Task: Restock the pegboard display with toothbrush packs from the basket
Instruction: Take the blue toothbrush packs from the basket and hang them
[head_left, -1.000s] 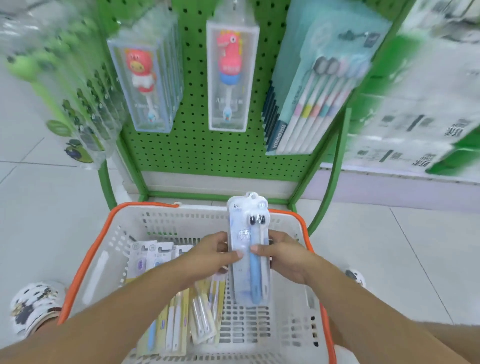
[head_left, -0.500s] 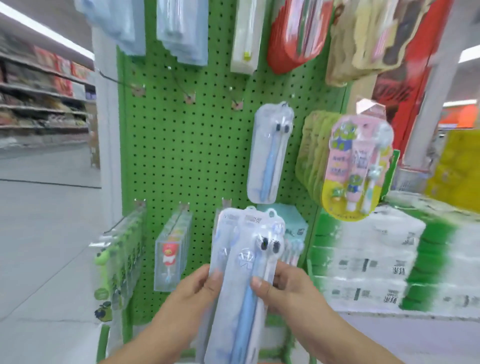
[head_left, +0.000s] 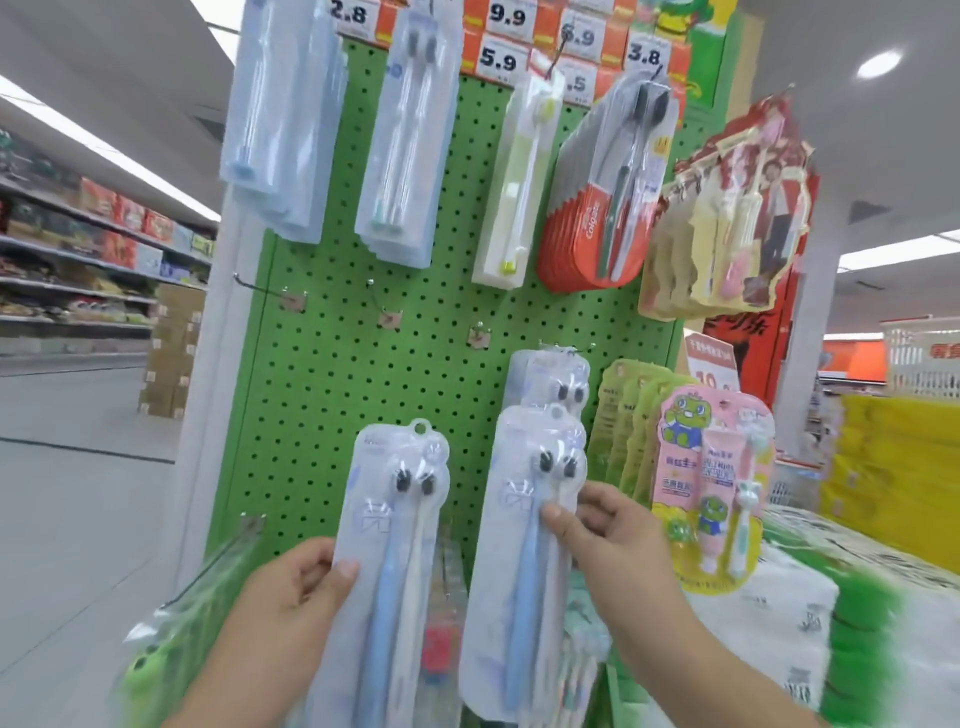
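The packs have come up from the basket, now split. Left hand (head_left: 291, 592) grips one toothbrush pack (head_left: 389, 545); right hand (head_left: 608, 525) pinches another pack (head_left: 524, 519), its hang-hole nearing the hook (head_left: 558, 347) at 12 o'clock

- A white ceiling (head_left: 857, 171) spans the shop, with a round recessed lamp (head_left: 879, 64) set in it.
- Left of that lamp, light strips (head_left: 104, 150) run above stocked aisle shelves (head_left: 78, 249).
- Below the shelves lies a pale tiled floor (head_left: 67, 519).
- Under the lamp stands a white pillar (head_left: 810, 332).

Two clear packs, upright before the green pegboard (head_left: 332, 395): left pack (head_left: 395, 525) at 7 o'clock, right pack (head_left: 530, 525) at 5.
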